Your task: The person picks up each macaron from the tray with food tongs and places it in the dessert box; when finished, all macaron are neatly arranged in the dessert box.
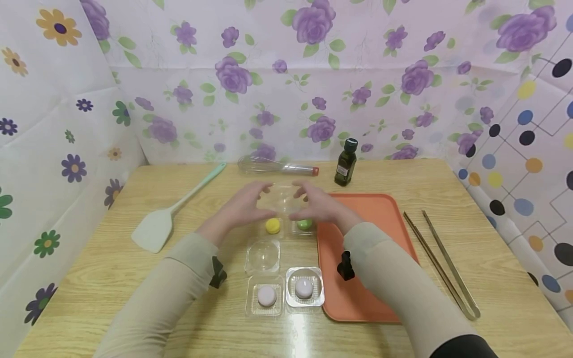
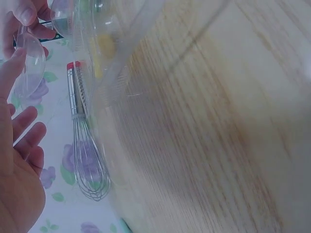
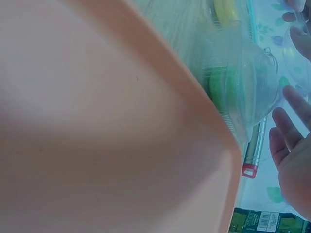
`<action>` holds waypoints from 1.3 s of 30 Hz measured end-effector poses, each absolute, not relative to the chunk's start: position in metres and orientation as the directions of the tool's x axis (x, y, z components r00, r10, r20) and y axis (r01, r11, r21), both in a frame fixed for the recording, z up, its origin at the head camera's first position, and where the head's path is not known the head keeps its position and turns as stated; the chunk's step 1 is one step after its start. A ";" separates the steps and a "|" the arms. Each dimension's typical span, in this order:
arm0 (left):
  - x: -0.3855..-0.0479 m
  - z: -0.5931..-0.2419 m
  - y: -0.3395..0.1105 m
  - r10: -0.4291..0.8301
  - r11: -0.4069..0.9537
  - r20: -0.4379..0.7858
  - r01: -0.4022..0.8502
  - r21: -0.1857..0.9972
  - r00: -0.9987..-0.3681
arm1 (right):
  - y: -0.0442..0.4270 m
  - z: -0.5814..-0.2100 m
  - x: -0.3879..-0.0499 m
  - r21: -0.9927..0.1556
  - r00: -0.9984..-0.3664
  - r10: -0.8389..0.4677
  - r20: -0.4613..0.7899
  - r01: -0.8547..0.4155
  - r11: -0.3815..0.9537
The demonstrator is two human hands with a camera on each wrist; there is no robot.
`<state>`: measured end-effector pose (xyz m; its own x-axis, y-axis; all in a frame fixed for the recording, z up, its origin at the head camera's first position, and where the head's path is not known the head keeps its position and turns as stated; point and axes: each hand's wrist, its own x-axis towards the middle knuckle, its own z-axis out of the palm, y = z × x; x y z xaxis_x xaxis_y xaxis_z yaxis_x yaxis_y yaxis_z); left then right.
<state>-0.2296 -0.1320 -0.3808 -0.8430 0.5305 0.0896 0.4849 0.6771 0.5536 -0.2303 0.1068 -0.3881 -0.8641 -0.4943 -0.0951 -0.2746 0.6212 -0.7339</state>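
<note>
Both hands hold a clear plastic dome lid (image 1: 285,199) between them, raised over the back row of small boxes. My left hand (image 1: 240,206) pinches its left edge with thumb and forefinger; the other fingers are spread in the left wrist view. On the opposite edge, my right hand (image 1: 323,205) grips with thumb and fingertips. Under the hands sit a yellow macaron (image 1: 272,225) in a clear box and a green macaron (image 3: 223,90) beneath a domed lid. Nearer stand a lilac macaron (image 1: 266,296) in an opened box with its lid (image 1: 263,256) folded back, and another lilac macaron (image 1: 304,287) in its box.
An orange tray (image 1: 367,308) lies to the right of the boxes, with metal tongs (image 1: 447,268) beyond it. Along the back are a whisk (image 1: 277,167) and a dark green bottle (image 1: 345,164). A pale spatula (image 1: 154,229) rests at the left.
</note>
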 end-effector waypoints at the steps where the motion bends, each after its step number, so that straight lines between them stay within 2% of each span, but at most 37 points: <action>1: -0.230 -0.381 -0.132 0.526 0.679 0.087 0.480 0.556 -0.846 | 0.107 -0.388 -0.230 -0.734 -0.863 -0.497 -0.089 -0.280 0.618; 10: -0.230 -0.383 -0.129 0.543 0.717 0.065 0.503 0.483 -0.837 | 0.106 -0.390 -0.228 -0.730 -0.853 -0.520 -0.032 -0.336 0.595; 21: -0.229 -0.382 -0.129 0.529 0.730 0.120 0.522 0.441 -0.840 | 0.105 -0.390 -0.226 -0.753 -0.843 -0.537 -0.024 -0.338 0.565; 25: -0.229 -0.381 -0.130 0.522 0.732 0.141 0.526 0.434 -0.841 | 0.106 -0.389 -0.227 -0.795 -0.839 -0.542 -0.053 -0.293 0.531; 31: -0.228 -0.382 -0.131 0.515 0.729 0.212 0.555 0.402 -0.830 | 0.106 -0.388 -0.228 -0.907 -0.826 -0.556 -0.092 -0.161 0.389; 39: -0.228 -0.380 -0.131 0.497 0.742 0.305 0.580 0.335 -0.812 | 0.103 -0.384 -0.227 -0.946 -0.798 -0.592 -0.112 -0.098 0.310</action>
<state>-0.2281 -0.1309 -0.3800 -0.8122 0.4974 0.3048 0.5803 0.7424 0.3349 -0.2267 0.1030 -0.3838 -0.7984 -0.5916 -0.1116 -0.0978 0.3104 -0.9456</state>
